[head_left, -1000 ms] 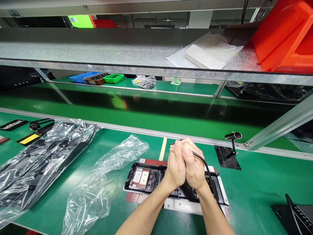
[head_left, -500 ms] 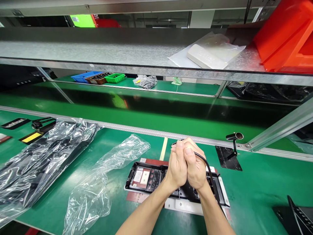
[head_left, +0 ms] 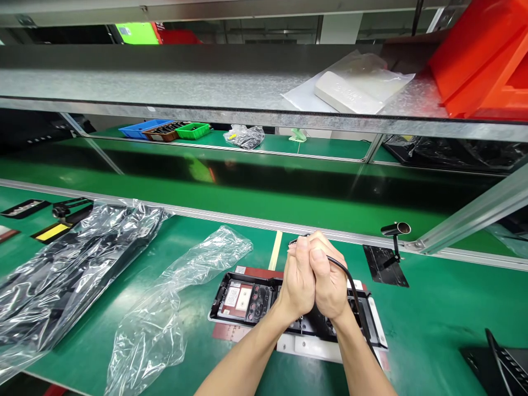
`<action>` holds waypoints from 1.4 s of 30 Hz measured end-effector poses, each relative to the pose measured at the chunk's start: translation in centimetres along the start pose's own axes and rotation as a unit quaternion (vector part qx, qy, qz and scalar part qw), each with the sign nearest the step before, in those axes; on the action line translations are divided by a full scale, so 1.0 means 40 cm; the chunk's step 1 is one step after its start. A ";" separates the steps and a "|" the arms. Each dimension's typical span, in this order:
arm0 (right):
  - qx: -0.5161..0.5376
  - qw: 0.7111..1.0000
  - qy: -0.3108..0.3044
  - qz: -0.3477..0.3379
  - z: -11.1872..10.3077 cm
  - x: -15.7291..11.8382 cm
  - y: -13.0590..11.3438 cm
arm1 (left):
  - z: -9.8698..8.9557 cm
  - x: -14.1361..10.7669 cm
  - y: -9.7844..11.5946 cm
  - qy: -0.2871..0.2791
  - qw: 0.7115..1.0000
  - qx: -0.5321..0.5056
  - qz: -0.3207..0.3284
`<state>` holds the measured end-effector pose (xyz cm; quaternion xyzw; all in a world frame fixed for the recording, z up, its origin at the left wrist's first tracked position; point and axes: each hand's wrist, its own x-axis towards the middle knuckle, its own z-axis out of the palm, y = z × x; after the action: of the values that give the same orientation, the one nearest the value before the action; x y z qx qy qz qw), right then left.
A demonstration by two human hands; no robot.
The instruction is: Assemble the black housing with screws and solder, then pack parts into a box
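Observation:
My left hand and my right hand are pressed together, both closed, over the middle of a long black plastic housing. A black cable comes out of the right hand's fingers and curves down along the right forearm. Past the left fingertips pokes a small dark end piece; most of it is hidden in the hands. White strips and reddish-brown plates border the housing, whose left part shows labels and a row of round holes. My hands and forearms cover its centre.
To the left lie a crumpled clear plastic bag and black parts in plastic wrap. A short metal tube on a stand is at the right, and a black slotted part lies nearer. Overhead runs a metal shelf with a red bin.

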<state>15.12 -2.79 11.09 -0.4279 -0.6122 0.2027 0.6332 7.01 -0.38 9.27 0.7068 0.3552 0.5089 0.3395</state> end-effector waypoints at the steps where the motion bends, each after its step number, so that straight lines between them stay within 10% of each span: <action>1: -0.001 1.000 0.000 -0.001 0.000 0.000 0.000 | 0.000 0.000 0.001 0.000 1.000 0.004 0.001; 18: 0.012 1.000 0.005 0.005 0.003 0.001 0.000 | -0.007 0.010 0.018 -0.004 0.999 -0.043 0.019; 28: 0.009 1.000 0.012 0.000 0.004 0.009 0.001 | 0.029 -0.029 -0.066 0.044 0.997 0.045 0.039; 42: 0.013 1.000 0.014 0.006 0.004 0.004 0.003 | -0.002 0.008 0.006 -0.025 0.999 -0.025 0.023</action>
<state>15.03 -2.57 11.08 -0.4262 -0.5980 0.2078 0.6462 7.05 -0.20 9.64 0.7185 0.3176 0.5072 0.3544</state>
